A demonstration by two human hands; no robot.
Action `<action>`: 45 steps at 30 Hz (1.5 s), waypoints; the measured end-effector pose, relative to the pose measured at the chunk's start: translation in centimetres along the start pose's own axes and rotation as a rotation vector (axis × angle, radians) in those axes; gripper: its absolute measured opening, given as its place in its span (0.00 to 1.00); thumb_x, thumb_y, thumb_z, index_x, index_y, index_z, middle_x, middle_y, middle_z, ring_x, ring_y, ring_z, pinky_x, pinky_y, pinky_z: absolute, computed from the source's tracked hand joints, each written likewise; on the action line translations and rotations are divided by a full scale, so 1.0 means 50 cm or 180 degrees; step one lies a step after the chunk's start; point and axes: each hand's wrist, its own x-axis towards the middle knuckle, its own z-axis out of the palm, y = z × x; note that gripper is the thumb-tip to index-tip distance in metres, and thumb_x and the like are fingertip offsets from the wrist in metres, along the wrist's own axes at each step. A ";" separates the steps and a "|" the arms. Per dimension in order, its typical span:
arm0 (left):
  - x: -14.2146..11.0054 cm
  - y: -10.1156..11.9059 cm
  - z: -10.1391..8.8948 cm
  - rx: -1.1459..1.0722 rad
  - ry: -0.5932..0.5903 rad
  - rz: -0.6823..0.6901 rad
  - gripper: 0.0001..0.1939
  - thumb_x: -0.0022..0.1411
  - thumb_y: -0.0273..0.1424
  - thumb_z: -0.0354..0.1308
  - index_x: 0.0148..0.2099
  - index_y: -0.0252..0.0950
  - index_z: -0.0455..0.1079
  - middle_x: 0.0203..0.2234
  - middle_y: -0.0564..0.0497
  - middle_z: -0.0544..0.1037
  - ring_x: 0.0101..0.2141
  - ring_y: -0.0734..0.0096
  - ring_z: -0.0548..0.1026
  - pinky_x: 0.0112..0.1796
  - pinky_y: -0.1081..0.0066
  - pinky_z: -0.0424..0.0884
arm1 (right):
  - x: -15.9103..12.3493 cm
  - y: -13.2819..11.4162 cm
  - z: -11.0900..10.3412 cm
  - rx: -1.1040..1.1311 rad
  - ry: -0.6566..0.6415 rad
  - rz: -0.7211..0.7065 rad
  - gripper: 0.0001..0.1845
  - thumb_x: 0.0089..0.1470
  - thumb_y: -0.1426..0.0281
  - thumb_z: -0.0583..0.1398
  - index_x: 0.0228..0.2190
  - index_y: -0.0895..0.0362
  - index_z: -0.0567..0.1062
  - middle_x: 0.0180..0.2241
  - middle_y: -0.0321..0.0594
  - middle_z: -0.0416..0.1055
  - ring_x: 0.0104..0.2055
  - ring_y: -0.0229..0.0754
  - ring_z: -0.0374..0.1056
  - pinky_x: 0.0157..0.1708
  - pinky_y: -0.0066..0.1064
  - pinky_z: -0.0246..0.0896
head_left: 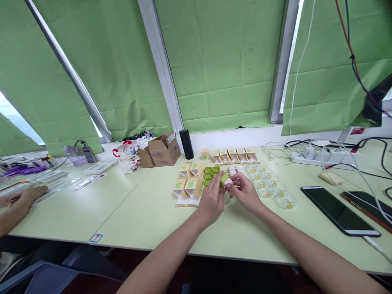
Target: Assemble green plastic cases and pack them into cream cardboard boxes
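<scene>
In front of me, my left hand (212, 200) is closed around a small green container with a white part (226, 180). My right hand (245, 191) pinches the white end of the same piece from the other side. Just behind my left hand stand several green square cups (208, 174), partly covered by my fingers. To their left are open cardboard boxes (191, 184) with green labels. Clear plastic cups (266, 183) with yellow bottoms are grouped to the right of my right hand. Small white pieces (232, 169) lie behind my hands.
More small cardboard boxes (234, 156) line the back. A black cylinder (186, 144) and a brown carton (164, 150) stand behind left. Right are a phone (339, 209), a power strip (324, 157) and cables. At far left, another person's hand (26, 199) rests near clear trays (58, 185).
</scene>
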 end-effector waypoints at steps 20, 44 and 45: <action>0.014 -0.013 0.015 -0.2242 -0.0124 -0.0963 0.33 0.70 0.49 0.62 0.69 0.38 0.65 0.63 0.35 0.74 0.61 0.48 0.77 0.62 0.50 0.74 | -0.004 0.029 -0.024 -0.2572 -0.0117 -0.2223 0.22 0.68 0.70 0.61 0.61 0.50 0.70 0.57 0.48 0.78 0.55 0.54 0.79 0.43 0.44 0.83; 0.018 -0.015 0.034 -0.2401 0.0536 -0.1027 0.24 0.64 0.47 0.70 0.45 0.41 0.60 0.34 0.54 0.74 0.35 0.72 0.76 0.37 0.73 0.72 | -0.006 0.021 -0.015 -0.2778 -0.0030 -0.2658 0.19 0.68 0.72 0.59 0.59 0.53 0.70 0.53 0.52 0.80 0.54 0.55 0.80 0.48 0.47 0.82; 0.018 -0.013 0.031 -0.2419 0.0489 -0.1029 0.24 0.65 0.48 0.69 0.46 0.41 0.60 0.34 0.54 0.75 0.36 0.72 0.77 0.37 0.72 0.72 | -0.006 0.021 -0.015 -0.2739 -0.0025 -0.2631 0.20 0.68 0.72 0.60 0.59 0.53 0.70 0.53 0.51 0.81 0.54 0.55 0.80 0.48 0.47 0.82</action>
